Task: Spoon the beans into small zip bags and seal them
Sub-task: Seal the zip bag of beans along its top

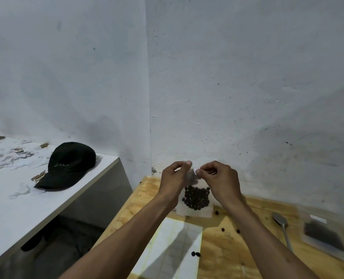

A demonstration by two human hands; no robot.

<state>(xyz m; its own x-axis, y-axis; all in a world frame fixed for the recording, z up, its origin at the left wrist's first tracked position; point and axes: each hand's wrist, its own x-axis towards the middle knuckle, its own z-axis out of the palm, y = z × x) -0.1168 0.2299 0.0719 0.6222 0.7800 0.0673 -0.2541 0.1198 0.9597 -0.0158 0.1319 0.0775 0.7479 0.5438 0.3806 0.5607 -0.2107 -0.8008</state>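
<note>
A small clear zip bag (195,212) hangs upright above the wooden table (223,250), its lower half filled with dark beans (196,198). My left hand (174,178) pinches the bag's top edge on the left. My right hand (219,180) pinches the same edge on the right, thumb and fingers pressed together at the zip strip. A metal spoon (282,224) lies on the table to the right, untouched. Several loose beans (195,254) are scattered on the table.
A stack of flat clear bags (171,250) lies near me on the table. A larger clear bag holding dark beans (324,234) lies at the far right. A black cap (68,166) rests on a white counter (16,198) to the left. White walls stand close behind.
</note>
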